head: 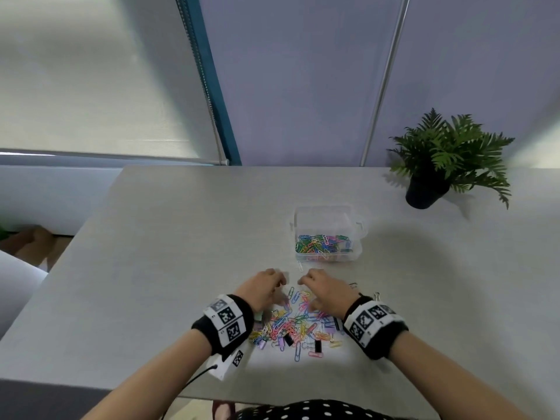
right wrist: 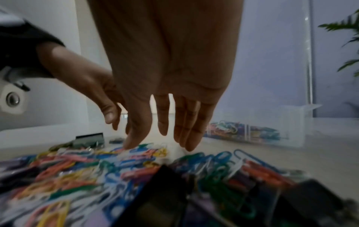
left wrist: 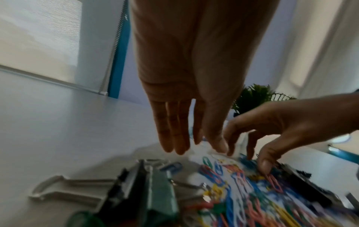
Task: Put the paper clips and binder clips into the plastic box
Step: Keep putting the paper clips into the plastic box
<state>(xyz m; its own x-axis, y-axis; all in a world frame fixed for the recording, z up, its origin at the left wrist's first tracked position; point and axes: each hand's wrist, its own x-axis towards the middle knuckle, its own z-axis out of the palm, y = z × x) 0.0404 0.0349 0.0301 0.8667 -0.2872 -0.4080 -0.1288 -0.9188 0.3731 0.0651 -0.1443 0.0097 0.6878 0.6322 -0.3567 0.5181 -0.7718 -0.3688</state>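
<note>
A heap of coloured paper clips lies on the grey table, with black binder clips mixed in at its near side. Both hands hover over the heap's far edge with nothing held. My left hand points its fingers straight down just above the table. My right hand spreads its fingers, and its thumb touches the clips. Beyond the hands the clear plastic box stands open, several clips lying in its bottom. A green binder clip lies close to the left wrist.
One white paper clip lies alone between the hands and the box. A potted fern stands at the back right. The table's left edge is well away from the heap. Bare tabletop lies left of the box.
</note>
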